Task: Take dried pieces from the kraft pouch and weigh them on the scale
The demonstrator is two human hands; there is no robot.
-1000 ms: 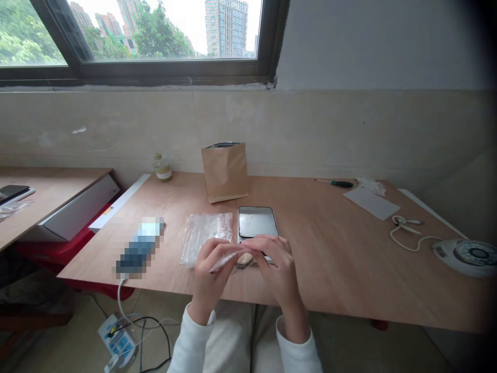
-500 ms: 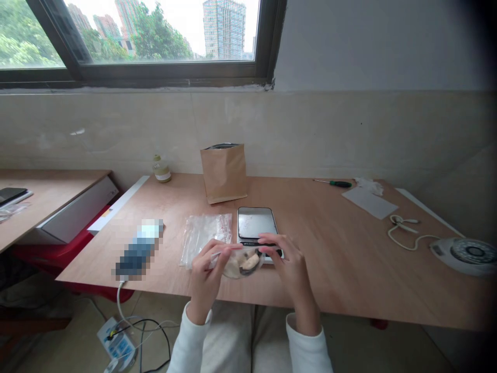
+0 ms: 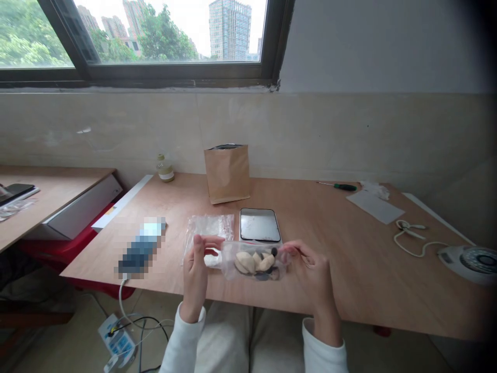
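The left hand (image 3: pixel 195 269) and the right hand (image 3: pixel 315 269) each pinch one end of a small clear bag (image 3: pixel 254 260) (pale and dark lumps show inside), holding it stretched level between them above the near edge of the wooden table (image 3: pixel 349 259). Just behind it lie a flat scale (image 3: pixel 259 226) and a stack of empty clear bags (image 3: pixel 209 228); a brown paper pouch (image 3: pixel 227 173) stands upright farther back.

Perhaps an office, wooden desk (image 3: pixel 349 259), high-rise window (image 3: pixel 155 36)
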